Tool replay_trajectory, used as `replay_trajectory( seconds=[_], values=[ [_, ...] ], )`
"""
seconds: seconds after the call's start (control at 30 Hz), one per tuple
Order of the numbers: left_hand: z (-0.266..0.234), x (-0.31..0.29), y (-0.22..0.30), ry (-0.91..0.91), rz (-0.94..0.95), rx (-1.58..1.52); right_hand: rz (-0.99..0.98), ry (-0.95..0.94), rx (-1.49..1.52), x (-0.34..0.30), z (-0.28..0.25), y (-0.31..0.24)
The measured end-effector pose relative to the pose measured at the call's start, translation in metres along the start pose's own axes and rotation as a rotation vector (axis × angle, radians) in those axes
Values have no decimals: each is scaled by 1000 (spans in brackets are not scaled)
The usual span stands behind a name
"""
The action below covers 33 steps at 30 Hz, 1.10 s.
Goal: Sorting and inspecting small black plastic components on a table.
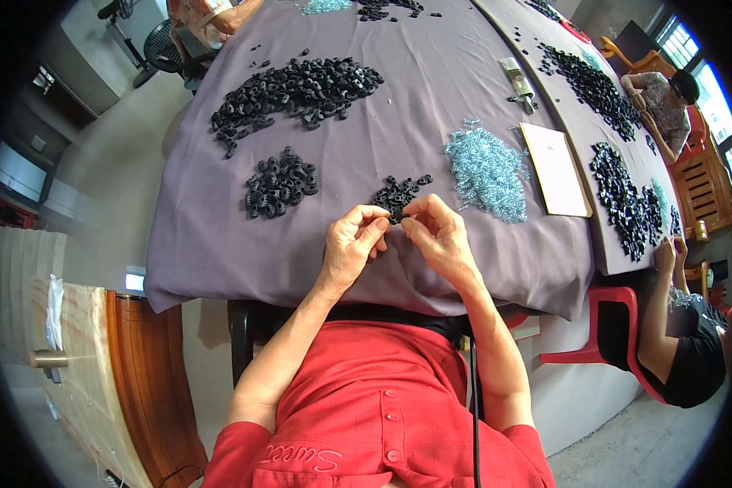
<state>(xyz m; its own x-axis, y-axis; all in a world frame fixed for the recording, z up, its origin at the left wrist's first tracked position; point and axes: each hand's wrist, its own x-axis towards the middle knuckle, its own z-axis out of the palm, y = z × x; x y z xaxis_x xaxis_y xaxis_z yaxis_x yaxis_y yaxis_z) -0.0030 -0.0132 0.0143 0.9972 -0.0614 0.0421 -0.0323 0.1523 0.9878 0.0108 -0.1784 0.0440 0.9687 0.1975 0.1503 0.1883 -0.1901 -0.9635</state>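
Two pinches at work: left hand (356,241) at nine o'clock, right hand (437,242) at three, fingertips pressed on a small, black, plastic-looking piece (396,216); loose black heap (397,192) at twelve. Probably light, stiff, slippery; outer edges offer the hold.

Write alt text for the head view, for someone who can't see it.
Left hand and right hand pinch a small black part over a grey-purple cloth, just in front of a small black heap. Two larger black heaps lie to the left; a blue heap and a pale board lie to the right.
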Motion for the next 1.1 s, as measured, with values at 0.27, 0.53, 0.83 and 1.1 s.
replay_trajectory(
  seconds=[0.27, 0.53, 0.83, 1.1],
  values=[
    [0, 1, -2, -1, 14, 45, 121, 178, 58, 23, -34, 21],
    [6, 3, -2, -30, 31, 55, -68, 449, 50, 122, -163, 37],
    [0, -2, -4, -13, 24, 22, 50, 421, -97, 95, -93, 27],
    [-2, 1, -7, 4, 107, 48, 26, 327, -218, 43, -63, 23]
  ],
)
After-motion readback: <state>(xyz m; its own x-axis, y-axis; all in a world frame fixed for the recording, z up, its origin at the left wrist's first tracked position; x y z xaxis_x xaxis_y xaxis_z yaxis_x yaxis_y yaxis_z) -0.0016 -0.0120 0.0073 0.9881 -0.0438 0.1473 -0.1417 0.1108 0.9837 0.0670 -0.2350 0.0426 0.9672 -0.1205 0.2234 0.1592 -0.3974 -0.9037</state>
